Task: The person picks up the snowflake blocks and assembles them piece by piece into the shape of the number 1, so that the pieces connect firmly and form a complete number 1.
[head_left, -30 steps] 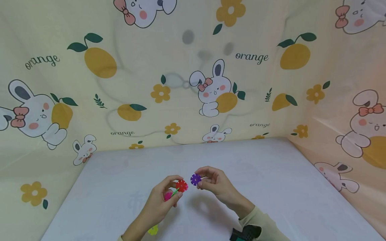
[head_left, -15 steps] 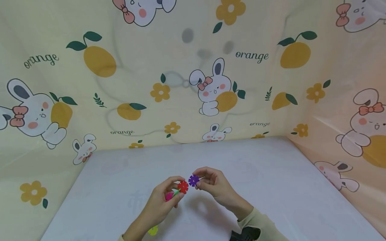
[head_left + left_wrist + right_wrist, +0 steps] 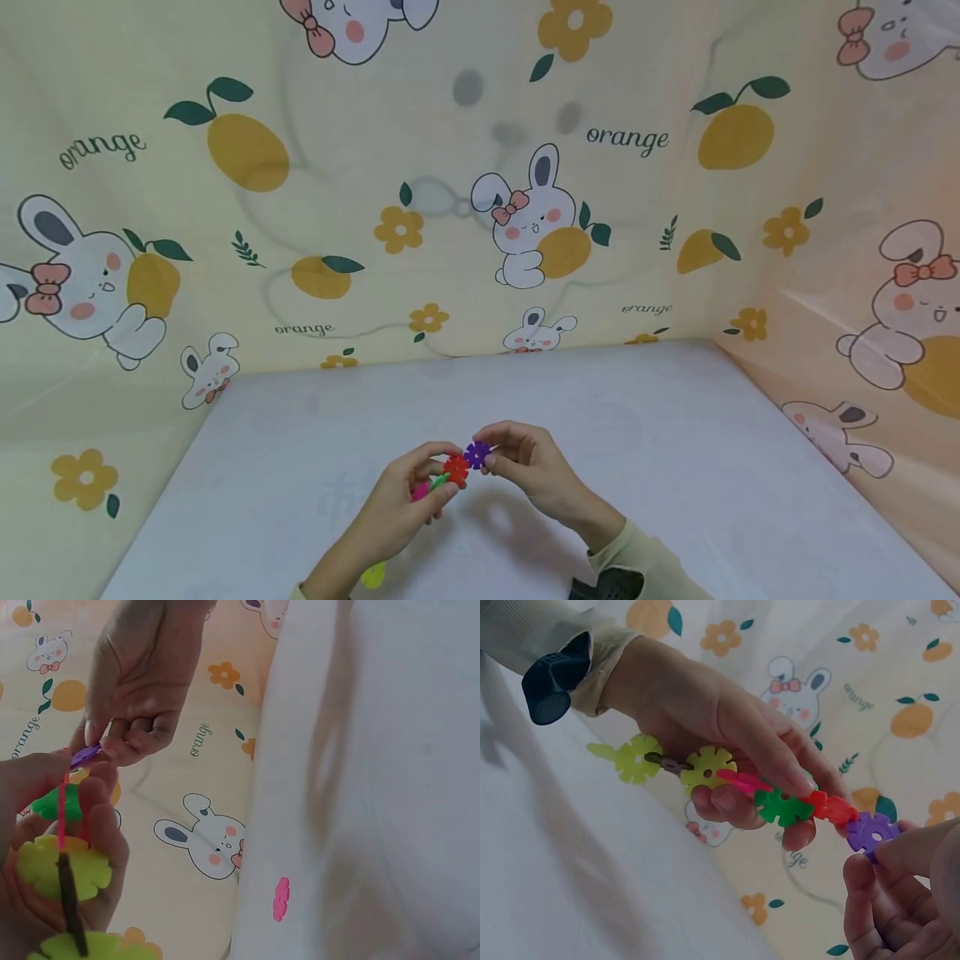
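My left hand [image 3: 397, 504] grips a chain of plastic snowflake discs between thumb and fingers. In the right wrist view, a red disc [image 3: 832, 808] is at its front end, then a green disc [image 3: 783, 813], a pink disc [image 3: 742, 781], a yellow disc [image 3: 705, 766], a dark brown disc [image 3: 673, 765] and another yellow disc [image 3: 639, 760]. Thumb and fingers of my right hand [image 3: 547, 479] pinch a purple disc [image 3: 477, 455]. Its edge meets the red disc's edge; whether their slots interlock cannot be told.
A loose pink disc [image 3: 281, 898] rests on the white table [image 3: 675, 467] in the left wrist view. Behind and at the sides hangs a cream cloth [image 3: 442, 275] printed with rabbits and oranges. A dark wrist device [image 3: 607, 585] sits on the right sleeve.
The right hand has moved left and slightly down with the purple disc, closing the gap to the red one. The left hand has shifted only slightly and still holds the chain.
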Motion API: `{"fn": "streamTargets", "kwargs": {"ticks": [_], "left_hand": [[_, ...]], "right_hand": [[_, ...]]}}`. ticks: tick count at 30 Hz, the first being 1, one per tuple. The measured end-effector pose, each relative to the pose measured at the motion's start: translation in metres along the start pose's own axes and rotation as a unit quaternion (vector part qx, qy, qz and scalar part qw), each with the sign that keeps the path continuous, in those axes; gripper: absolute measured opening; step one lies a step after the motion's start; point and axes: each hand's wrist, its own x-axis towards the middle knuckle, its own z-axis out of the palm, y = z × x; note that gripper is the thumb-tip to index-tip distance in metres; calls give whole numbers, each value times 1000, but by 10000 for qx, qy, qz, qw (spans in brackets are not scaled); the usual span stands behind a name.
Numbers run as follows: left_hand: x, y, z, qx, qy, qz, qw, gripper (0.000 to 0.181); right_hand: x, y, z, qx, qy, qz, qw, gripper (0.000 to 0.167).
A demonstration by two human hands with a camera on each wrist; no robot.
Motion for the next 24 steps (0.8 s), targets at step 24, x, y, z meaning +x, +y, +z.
{"fn": "streamTargets", "kwargs": {"ticks": [24], "left_hand": [[-2, 2, -2, -392, -532, -169, 9977, 43]], "right_hand": [[-1, 4, 3, -422, -16, -503, 9978, 21]]}}
